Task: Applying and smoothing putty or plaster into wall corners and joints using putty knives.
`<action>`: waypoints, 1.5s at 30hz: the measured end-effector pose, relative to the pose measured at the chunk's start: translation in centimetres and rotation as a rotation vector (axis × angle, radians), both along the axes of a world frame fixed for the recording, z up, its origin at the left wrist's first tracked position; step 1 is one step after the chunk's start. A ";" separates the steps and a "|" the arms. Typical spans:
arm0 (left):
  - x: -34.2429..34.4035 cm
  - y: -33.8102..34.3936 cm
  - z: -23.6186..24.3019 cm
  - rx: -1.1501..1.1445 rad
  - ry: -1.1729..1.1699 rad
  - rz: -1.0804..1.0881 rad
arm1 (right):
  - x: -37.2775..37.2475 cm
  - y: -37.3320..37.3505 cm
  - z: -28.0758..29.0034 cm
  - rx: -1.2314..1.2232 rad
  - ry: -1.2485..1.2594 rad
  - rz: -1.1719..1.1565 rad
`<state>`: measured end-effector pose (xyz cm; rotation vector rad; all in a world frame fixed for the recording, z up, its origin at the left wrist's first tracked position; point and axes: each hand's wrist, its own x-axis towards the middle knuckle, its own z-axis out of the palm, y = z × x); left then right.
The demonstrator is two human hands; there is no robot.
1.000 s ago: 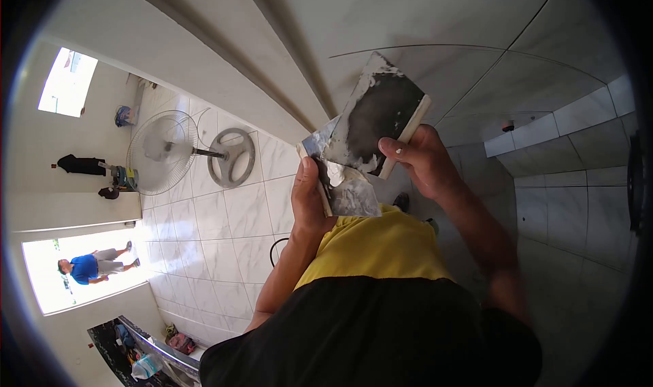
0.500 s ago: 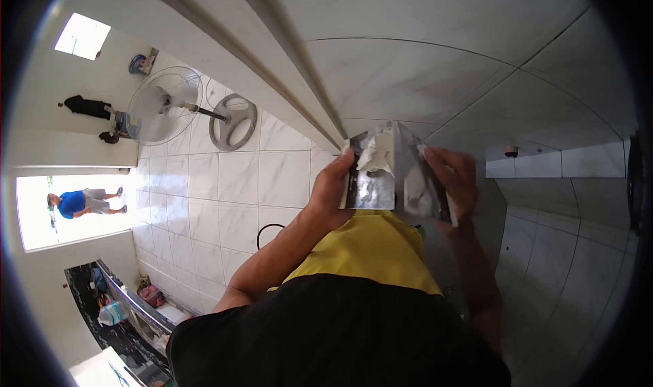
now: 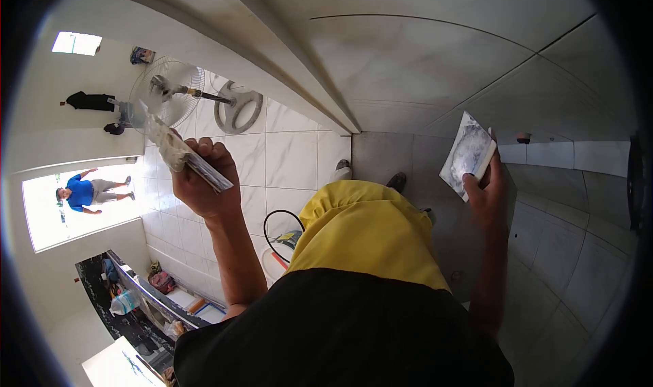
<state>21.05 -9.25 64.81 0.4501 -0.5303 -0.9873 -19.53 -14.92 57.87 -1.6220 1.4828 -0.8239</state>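
My left hand (image 3: 211, 183), raised on the left, is closed around a flat metal putty blade (image 3: 209, 171). Thick cream-coloured putty (image 3: 166, 142) clings to the blade's far end. On the right, my right hand (image 3: 487, 191) grips a second flat putty blade (image 3: 469, 152), thumb pressed on its face. White and grey smears cover that face. The two blades are well apart, and neither touches the wall. Both handles, if there are any, are hidden by my fingers.
A white door frame (image 3: 309, 74) and marble-patterned wall tiles (image 3: 415, 54) rise close ahead. Beside my left forearm sits a bucket (image 3: 273, 263) with a black handle. A pedestal fan (image 3: 238, 108), a cluttered dark shelf (image 3: 102, 288) and a person in blue (image 3: 81, 192) are farther left.
The two blades were together in front of me; now they are apart. My left hand has swung left with putty on its blade, my right hand slightly right.
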 end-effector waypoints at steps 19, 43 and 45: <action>6.3 -7.8 0.5 -0.086 -0.114 -0.013 | 7.0 1.8 2.0 0.160 -0.633 0.114; 7.6 -8.3 -1.1 0.014 -0.137 -0.177 | 22.8 -5.8 -10.0 0.577 -1.264 -0.431; 7.4 -8.3 -1.0 -0.101 -0.180 -0.272 | 23.1 -6.4 -10.3 0.611 -1.255 -0.450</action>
